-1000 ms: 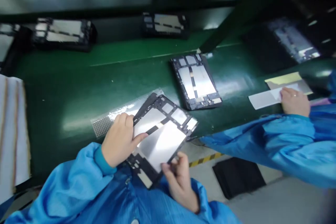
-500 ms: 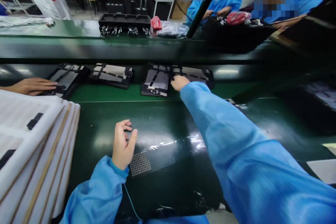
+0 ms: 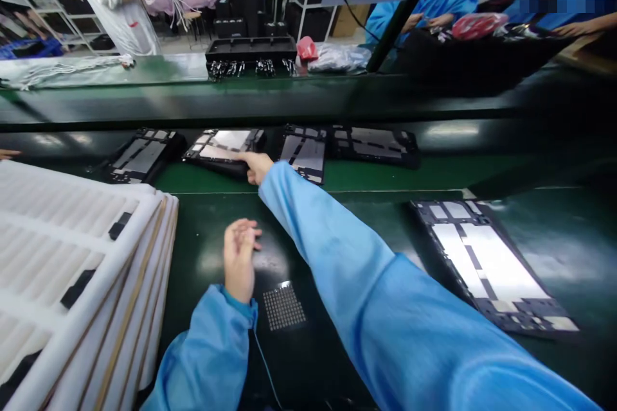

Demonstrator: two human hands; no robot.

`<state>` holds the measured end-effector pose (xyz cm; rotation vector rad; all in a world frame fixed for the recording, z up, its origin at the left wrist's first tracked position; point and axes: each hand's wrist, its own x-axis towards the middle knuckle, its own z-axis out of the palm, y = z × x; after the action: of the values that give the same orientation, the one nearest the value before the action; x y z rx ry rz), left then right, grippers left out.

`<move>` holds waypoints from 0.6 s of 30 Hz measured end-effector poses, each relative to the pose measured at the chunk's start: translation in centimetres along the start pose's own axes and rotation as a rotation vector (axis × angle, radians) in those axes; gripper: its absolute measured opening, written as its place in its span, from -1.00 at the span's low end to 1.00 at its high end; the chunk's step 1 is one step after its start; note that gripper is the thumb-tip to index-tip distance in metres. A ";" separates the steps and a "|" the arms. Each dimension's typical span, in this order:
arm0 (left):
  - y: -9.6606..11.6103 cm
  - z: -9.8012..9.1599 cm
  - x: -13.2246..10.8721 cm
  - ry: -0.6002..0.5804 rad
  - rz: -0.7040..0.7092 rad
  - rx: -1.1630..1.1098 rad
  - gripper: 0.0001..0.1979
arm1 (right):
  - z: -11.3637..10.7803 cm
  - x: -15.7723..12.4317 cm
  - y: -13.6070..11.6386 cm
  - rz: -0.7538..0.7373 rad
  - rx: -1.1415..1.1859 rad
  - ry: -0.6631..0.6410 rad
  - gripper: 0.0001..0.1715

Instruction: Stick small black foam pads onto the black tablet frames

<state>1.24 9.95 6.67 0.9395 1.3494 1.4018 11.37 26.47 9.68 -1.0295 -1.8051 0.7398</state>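
My right hand reaches across the bench to a black tablet-like panel with silver patches. Its index finger lies over the panel's front edge, the other fingers curled at that edge. My left hand hovers above the bench, its fingers loosely bent and holding nothing visible. Just right of its wrist lies a small sheet with a grid of dots. Similar panels lie along the back strip: one to the left, two to the right. Another large panel rests on the bench beyond my right sleeve.
A stack of white foam trays stands at the left. Behind the bench, a raised ledge carries a black bin, a red bundle, clear plastic bags and white cables. People in blue work opposite.
My right hand has moved left from the rightmost panel in the row to the second from left. A panel now lies on the right bench. The other person's hand has withdrawn leftward.
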 end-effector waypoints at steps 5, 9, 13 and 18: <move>1.7 -0.4 4.0 -0.025 -0.168 -0.166 -0.38 | -6.7 -14.4 -6.0 0.235 0.120 -0.298 -0.14; 2.6 -0.6 -0.4 -0.205 -0.277 -0.120 -0.46 | -17.1 -28.3 -11.2 0.573 0.114 -0.115 -0.18; 2.6 0.8 -7.9 -0.687 -0.412 -0.012 -0.53 | -24.8 -35.6 -14.7 0.788 0.159 0.264 -0.36; 1.7 2.9 -11.4 -1.030 -0.340 0.206 -0.69 | -24.6 -33.6 -14.8 0.586 0.140 0.242 -0.79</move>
<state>6.83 -0.08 9.61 1.2439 0.7866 0.3743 36.95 -8.55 18.18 -1.5027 -1.2278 1.0214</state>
